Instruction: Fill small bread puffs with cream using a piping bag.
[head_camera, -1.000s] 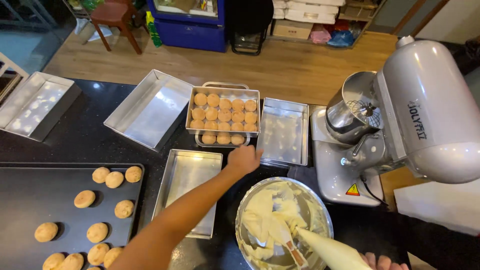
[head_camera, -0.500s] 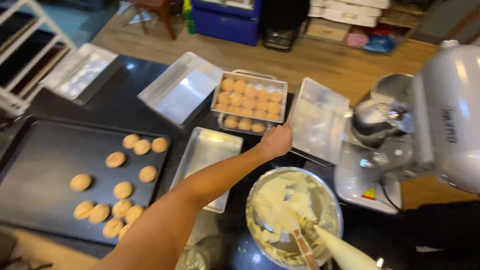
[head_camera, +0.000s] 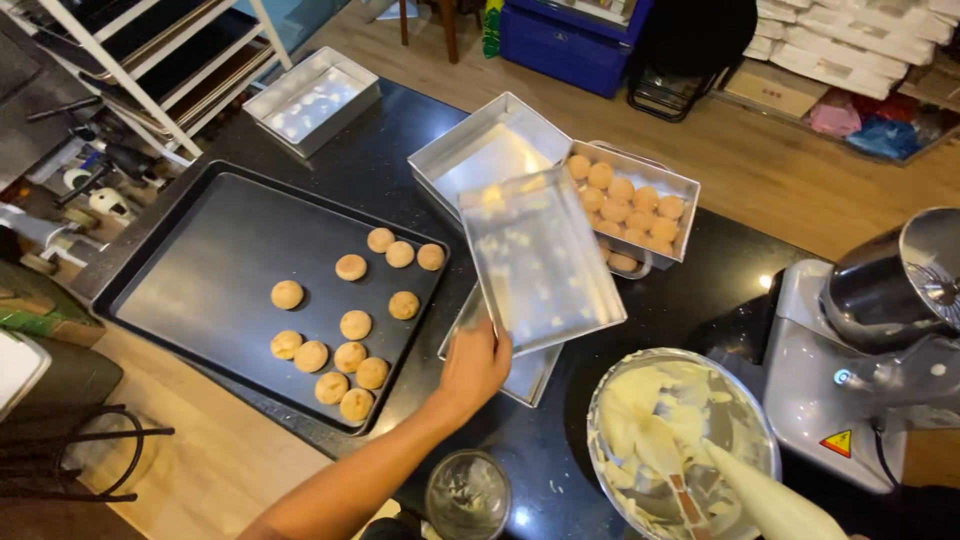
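Item one, my left hand (head_camera: 475, 365): fingers closed on the near short edge of a shiny rectangular metal pan (head_camera: 540, 262), which I hold lifted and tilted above the black counter (head_camera: 400, 170). The pan runs up and away from the hand, its long axis going from near me towards the far side, its far corner overlapping a larger empty steel tray (head_camera: 490, 150). Beneath it, partly hidden, lies another flat pan (head_camera: 525, 375). My left hand is the only one on the pan; my right hand is not in view, so I cannot tell its state, though a white piping bag (head_camera: 765, 495) enters from the lower right beside a metal bowl (head_camera: 680, 440) of pale cream. Item two, left of the hand: a dark baking sheet (head_camera: 200, 270) with about a dozen round golden cookies (head_camera: 350, 325) clustered at its right end. Item three, beyond the pan: a steel tin (head_camera: 640, 200) filled with more cookies in rows. Item four: a small empty steel tray (head_camera: 312, 97) at the far left of the counter. Item five, right: a grey stand mixer (head_camera: 880, 340) bearing a small yellow-and-red triangular warning sticker (head_camera: 838, 442) low on its base. Item six, floor beyond: a blue box (head_camera: 570, 35), white stacked packages (head_camera: 850, 40), pink and blue bags (head_camera: 870, 125). Item seven, nearest me: a glass jar (head_camera: 468, 495).
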